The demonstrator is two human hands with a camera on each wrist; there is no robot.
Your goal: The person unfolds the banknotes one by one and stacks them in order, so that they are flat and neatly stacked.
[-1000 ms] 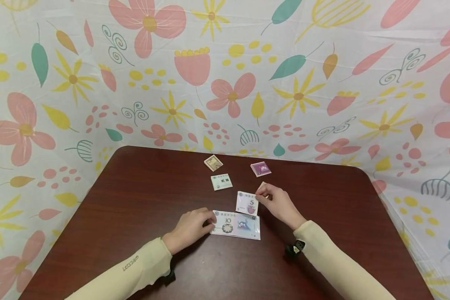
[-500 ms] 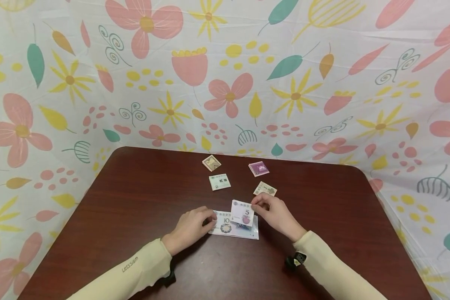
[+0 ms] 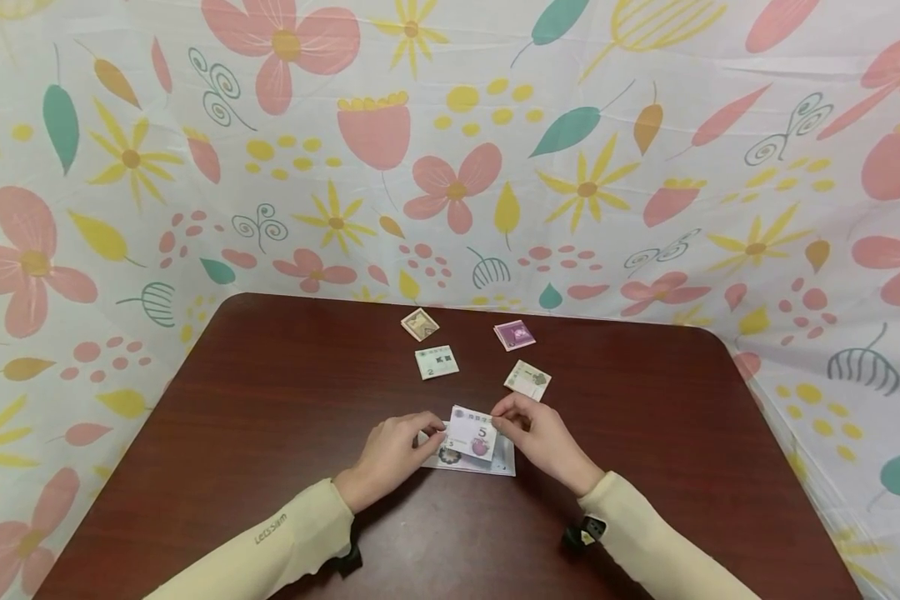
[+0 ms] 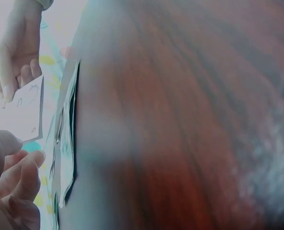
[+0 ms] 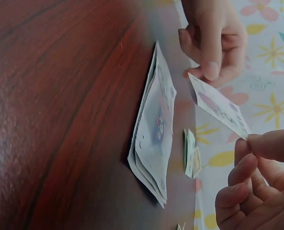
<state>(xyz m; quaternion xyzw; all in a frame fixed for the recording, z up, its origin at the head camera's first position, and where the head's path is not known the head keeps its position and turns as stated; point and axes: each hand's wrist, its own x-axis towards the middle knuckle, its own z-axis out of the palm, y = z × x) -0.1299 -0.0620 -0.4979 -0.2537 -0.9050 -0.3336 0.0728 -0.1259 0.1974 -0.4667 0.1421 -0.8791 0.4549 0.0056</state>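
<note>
My right hand [image 3: 534,432] pinches the right edge of a small white play banknote [image 3: 472,433] marked 5. It holds the note tilted above a larger play banknote stack [image 3: 504,460]. At the note's left edge is my left hand [image 3: 396,450], thumb and fingertips right beside it, fingers loosely curved with a gap between. In the right wrist view, the 5 note [image 5: 218,105] slants between the hands, its far corner by the left fingertips, with the layered stack [image 5: 153,134] beneath. The left wrist view shows the note [image 4: 29,108] between both hands.
Behind the hands lie a pale green note marked 2 [image 3: 437,363], a brownish note pile [image 3: 420,324], a purple note pile [image 3: 514,334] and a yellowish note [image 3: 527,379]. The dark wooden table [image 3: 285,375] meets a floral cloth [image 3: 450,233] at its far edge.
My right hand has carried the 5 note left and toward me, over the larger stack, uncovering the yellowish note. My left hand has shifted slightly right, to the 5 note's edge.
</note>
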